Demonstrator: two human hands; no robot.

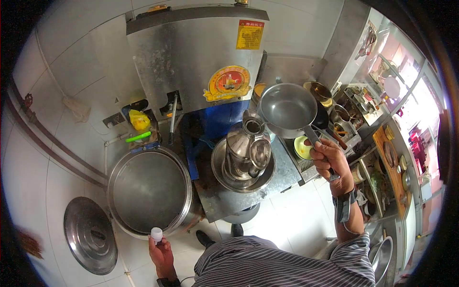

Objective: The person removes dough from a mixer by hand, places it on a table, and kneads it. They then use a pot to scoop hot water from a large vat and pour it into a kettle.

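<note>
My right hand (329, 157) is wrapped round the handle of a grey saucepan (289, 110), which hangs in the air above the counter. The pan looks empty. In my left hand (161, 256) is a small white cup (156, 234), pinched between the fingers at the near rim of a large steel pot (150, 191). Steam or cloudy liquid fills that pot. A steel kettle (239, 148) with its lid tipped open stands in a steel basin (267, 181), left of and below the saucepan.
A large round lid (91, 235) leans at the lower left. Yellow cloth (139, 120) and a green-handled tool (138, 137) lie behind the pot. Pans (319, 91) and a yellow-green bowl (303, 147) are at the right, before shelves with a wooden board (388, 167).
</note>
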